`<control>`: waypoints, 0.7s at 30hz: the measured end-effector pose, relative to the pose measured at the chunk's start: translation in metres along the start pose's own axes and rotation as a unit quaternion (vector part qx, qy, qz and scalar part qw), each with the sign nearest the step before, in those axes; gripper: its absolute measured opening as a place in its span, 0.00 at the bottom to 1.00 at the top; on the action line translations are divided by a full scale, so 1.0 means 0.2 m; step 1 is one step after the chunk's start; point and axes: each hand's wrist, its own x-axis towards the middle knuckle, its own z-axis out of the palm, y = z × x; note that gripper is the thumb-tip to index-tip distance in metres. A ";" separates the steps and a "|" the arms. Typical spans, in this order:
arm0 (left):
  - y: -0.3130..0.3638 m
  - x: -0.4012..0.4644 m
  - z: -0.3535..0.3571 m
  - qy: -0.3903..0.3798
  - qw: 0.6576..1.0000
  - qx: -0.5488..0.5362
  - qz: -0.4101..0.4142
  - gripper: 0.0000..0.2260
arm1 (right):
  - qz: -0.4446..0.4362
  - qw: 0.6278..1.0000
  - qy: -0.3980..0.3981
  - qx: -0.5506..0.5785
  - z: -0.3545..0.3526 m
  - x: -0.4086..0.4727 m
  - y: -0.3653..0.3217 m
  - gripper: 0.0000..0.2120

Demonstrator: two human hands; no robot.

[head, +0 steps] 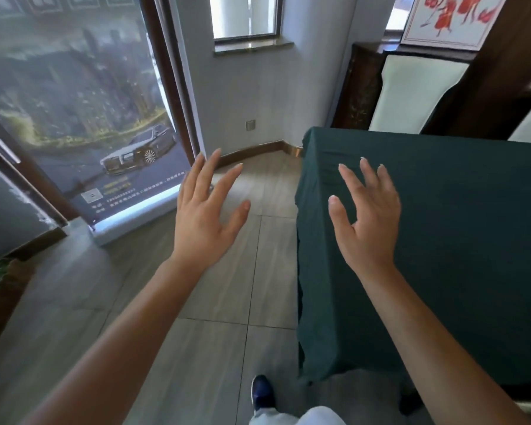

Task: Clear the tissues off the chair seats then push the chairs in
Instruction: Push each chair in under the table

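My left hand is raised over the tiled floor with its fingers spread and holds nothing. My right hand is held up beside it, in front of the corner of the table with the dark green cloth, fingers spread and empty. Behind the table's far edge stand chairs with dark wooden frames and white padded backs. Their seats are hidden by the table. No tissue is visible.
A roll-up banner with a car picture leans at the left on the grey tiled floor. A window sits in the far wall. My foot in a dark blue shoe is at the bottom.
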 end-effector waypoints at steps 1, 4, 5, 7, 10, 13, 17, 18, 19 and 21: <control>0.00 0.01 0.01 0.003 1.000 0.004 0.001 0.23 | -0.001 1.000 0.002 -0.005 0.00 0.00 0.00 0.24; -0.07 0.17 0.10 -0.003 1.000 -0.005 0.026 0.23 | 0.013 1.000 0.021 -0.005 0.11 0.11 0.05 0.24; -0.11 0.26 0.16 -0.010 0.999 -0.005 0.030 0.23 | 0.028 0.999 0.024 0.001 0.18 0.18 0.09 0.24; -0.13 0.35 0.19 -0.013 0.999 -0.009 0.038 0.23 | 0.041 0.999 0.029 -0.002 0.24 0.25 0.13 0.24; -0.23 0.52 0.25 -0.015 0.998 0.005 0.058 0.23 | 0.044 0.999 0.022 0.013 0.37 0.39 0.15 0.24; -0.34 0.68 0.33 -0.019 0.998 0.010 0.056 0.24 | 0.040 0.999 0.021 0.017 0.47 0.52 0.18 0.23; -0.44 0.90 0.53 -0.023 0.998 0.008 0.064 0.23 | 0.057 0.998 0.018 0.001 0.60 0.72 0.27 0.24; -0.46 0.95 0.59 -0.020 0.997 0.008 0.069 0.22 | 0.056 0.998 0.016 -0.006 0.64 0.75 0.29 0.24; -0.50 1.00 0.64 -0.015 0.997 0.003 0.076 0.21 | 0.057 0.998 0.018 -0.013 0.68 0.80 0.31 0.25; -0.56 1.11 0.75 -0.016 0.996 -0.013 0.089 0.21 | 0.067 0.997 0.023 -0.034 0.75 0.89 0.35 0.24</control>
